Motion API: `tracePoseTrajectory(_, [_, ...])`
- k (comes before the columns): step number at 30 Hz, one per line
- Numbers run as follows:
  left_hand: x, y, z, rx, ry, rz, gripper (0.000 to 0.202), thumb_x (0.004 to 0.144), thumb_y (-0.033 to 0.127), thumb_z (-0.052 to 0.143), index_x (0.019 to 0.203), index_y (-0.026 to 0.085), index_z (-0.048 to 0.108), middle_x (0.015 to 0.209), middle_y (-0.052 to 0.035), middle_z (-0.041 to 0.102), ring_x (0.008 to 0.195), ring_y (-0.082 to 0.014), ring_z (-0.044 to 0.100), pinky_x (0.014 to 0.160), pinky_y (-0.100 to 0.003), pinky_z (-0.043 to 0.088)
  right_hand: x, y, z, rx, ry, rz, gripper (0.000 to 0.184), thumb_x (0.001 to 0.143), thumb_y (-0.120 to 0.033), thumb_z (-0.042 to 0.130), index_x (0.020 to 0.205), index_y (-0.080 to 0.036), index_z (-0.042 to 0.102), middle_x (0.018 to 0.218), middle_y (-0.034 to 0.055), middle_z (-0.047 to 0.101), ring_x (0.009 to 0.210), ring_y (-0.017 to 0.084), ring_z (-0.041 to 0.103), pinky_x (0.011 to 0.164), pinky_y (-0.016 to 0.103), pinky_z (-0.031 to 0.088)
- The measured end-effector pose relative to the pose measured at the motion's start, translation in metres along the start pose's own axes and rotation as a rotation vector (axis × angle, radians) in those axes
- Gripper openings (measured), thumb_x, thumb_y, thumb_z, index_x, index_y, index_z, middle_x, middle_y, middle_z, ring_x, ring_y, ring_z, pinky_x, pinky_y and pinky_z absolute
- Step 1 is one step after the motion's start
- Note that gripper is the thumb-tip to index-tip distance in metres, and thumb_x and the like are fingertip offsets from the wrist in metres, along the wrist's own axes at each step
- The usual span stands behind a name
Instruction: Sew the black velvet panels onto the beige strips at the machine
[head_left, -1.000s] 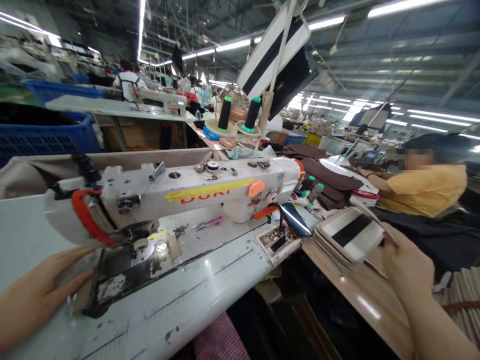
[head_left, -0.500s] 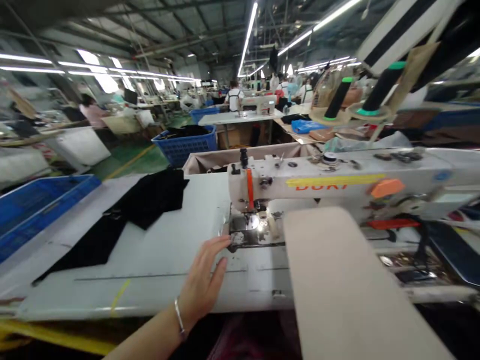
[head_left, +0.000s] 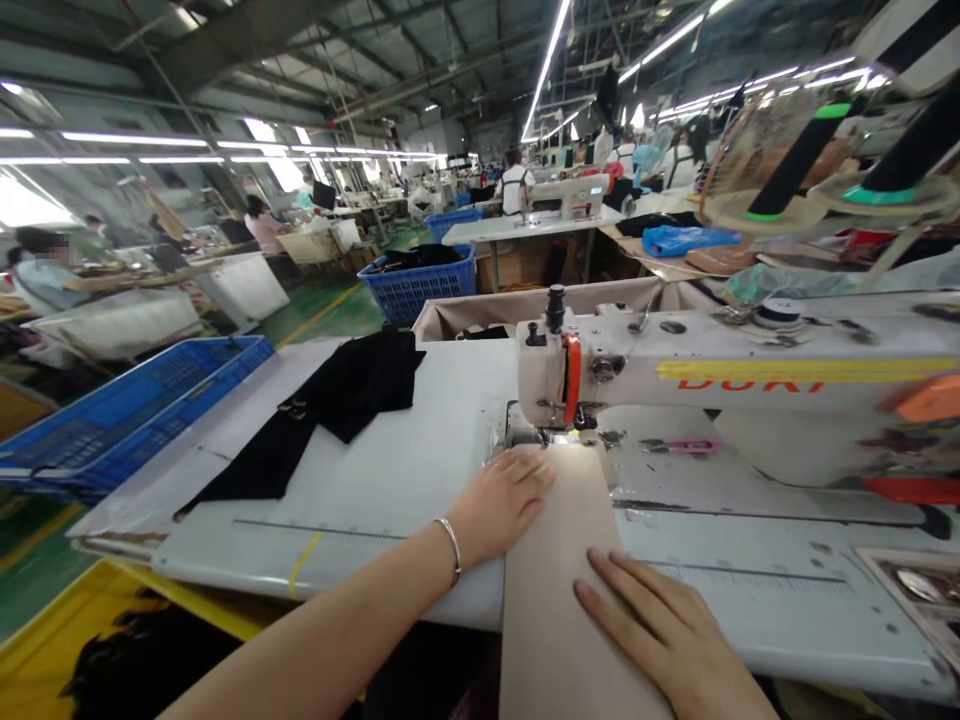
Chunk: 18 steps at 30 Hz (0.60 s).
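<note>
A long beige panel (head_left: 559, 570) with a rounded end lies across the front of the sewing machine (head_left: 720, 360), its far end at the needle area. My left hand (head_left: 499, 500), with a bracelet at the wrist, rests flat on the panel's far left edge, close to the presser foot. Fingers spread, my right hand (head_left: 660, 625) lies on the panel's right edge nearer to me. Neither hand is wrapped around anything. Pink thread snips (head_left: 682, 446) lie on the machine bed under the arm.
Black fabric pieces (head_left: 337, 400) lie on the table's left side. Beyond them stands a blue crate (head_left: 150, 400); a yellow bin (head_left: 67, 640) with black material is below. Black thread cones (head_left: 799, 165) stand at the right. Other people work at machines farther back.
The panel has moved left to the needle area. My left hand has gone from the bare tabletop onto it, and my right hand has come into view. The camera has turned left.
</note>
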<state>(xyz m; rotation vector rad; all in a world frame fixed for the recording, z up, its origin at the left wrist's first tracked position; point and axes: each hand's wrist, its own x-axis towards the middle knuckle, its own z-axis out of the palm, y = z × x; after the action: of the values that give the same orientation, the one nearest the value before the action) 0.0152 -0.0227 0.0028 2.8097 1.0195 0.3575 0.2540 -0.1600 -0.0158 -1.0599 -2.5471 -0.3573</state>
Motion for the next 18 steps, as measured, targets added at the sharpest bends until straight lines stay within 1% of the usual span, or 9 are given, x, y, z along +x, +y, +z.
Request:
tracePoseTrajectory(2, [0.002, -0.002, 0.0, 0.014, 0.02, -0.002, 0.042, 0.094, 0.033, 0.049, 0.134, 0.024, 0.048, 0.142, -0.0094, 0.044, 0.135, -0.0228, 0.037, 0.116, -0.047, 0.028, 0.005, 0.008, 0.01, -0.007, -0.003, 0.041, 0.052, 0.089, -0.029, 0.044, 0.141, -0.027, 0.042, 0.143, 0.0037, 0.043, 0.127, 0.024, 0.047, 0.086, 0.038, 0.054])
tracePoseTrajectory(5, [0.004, -0.005, 0.001, 0.017, 0.055, -0.013, 0.041, 0.094, 0.033, 0.049, 0.134, 0.025, 0.049, 0.141, -0.0099, 0.045, 0.134, -0.0236, 0.038, 0.115, -0.049, 0.029, 0.007, 0.011, 0.023, 0.077, -0.035, 0.093, 0.056, 0.087, -0.017, 0.039, 0.142, -0.028, 0.041, 0.145, 0.0022, 0.042, 0.133, 0.024, 0.038, 0.094, 0.042, 0.05])
tracePoseTrajectory(9, [0.006, -0.011, 0.003, 0.006, 0.056, -0.029, 0.041, 0.094, 0.032, 0.047, 0.135, 0.026, 0.048, 0.142, -0.0089, 0.044, 0.135, -0.0238, 0.037, 0.115, -0.05, 0.028, 0.008, 0.012, 0.029, 0.134, -0.049, 0.106, 0.059, 0.085, -0.014, 0.039, 0.143, -0.027, 0.038, 0.147, 0.0017, 0.039, 0.136, 0.024, 0.033, 0.098, 0.043, 0.047])
tracePoseTrajectory(11, [0.006, -0.012, 0.004, -0.001, 0.041, -0.032, 0.042, 0.095, 0.033, 0.046, 0.136, 0.027, 0.046, 0.143, -0.008, 0.043, 0.136, -0.0234, 0.035, 0.117, -0.049, 0.026, 0.009, 0.014, 0.03, 0.119, -0.056, 0.098, 0.06, 0.085, -0.014, 0.04, 0.144, -0.027, 0.036, 0.148, 0.0013, 0.038, 0.136, 0.024, 0.033, 0.098, 0.043, 0.047])
tracePoseTrajectory(14, [0.007, -0.009, 0.005, -0.02, 0.027, -0.044, 0.042, 0.095, 0.032, 0.045, 0.137, 0.029, 0.045, 0.145, -0.0068, 0.042, 0.137, -0.0232, 0.034, 0.118, -0.048, 0.023, 0.01, 0.019, 0.029, 0.077, -0.032, 0.035, 0.061, 0.086, -0.017, 0.042, 0.145, -0.027, 0.034, 0.147, 0.0006, 0.038, 0.134, 0.024, 0.037, 0.094, 0.038, 0.051])
tracePoseTrajectory(16, [0.008, -0.007, 0.005, -0.04, 0.034, -0.057, 0.042, 0.095, 0.033, 0.045, 0.137, 0.029, 0.046, 0.146, -0.0061, 0.041, 0.138, -0.0236, 0.033, 0.118, -0.049, 0.022, 0.011, 0.022, 0.027, 0.064, -0.026, 0.012, 0.061, 0.087, -0.019, 0.042, 0.146, -0.026, 0.033, 0.146, 0.0005, 0.038, 0.132, 0.023, 0.04, 0.091, 0.035, 0.053])
tracePoseTrajectory(18, [0.007, -0.012, 0.001, -0.084, 0.016, -0.027, 0.043, 0.094, 0.035, 0.048, 0.137, 0.029, 0.046, 0.147, -0.0046, 0.04, 0.138, -0.0227, 0.033, 0.119, -0.046, 0.022, 0.01, 0.027, 0.025, 0.063, -0.033, -0.007, 0.061, 0.087, -0.022, 0.043, 0.146, -0.023, 0.032, 0.145, 0.0011, 0.039, 0.13, 0.023, 0.044, 0.09, 0.034, 0.054])
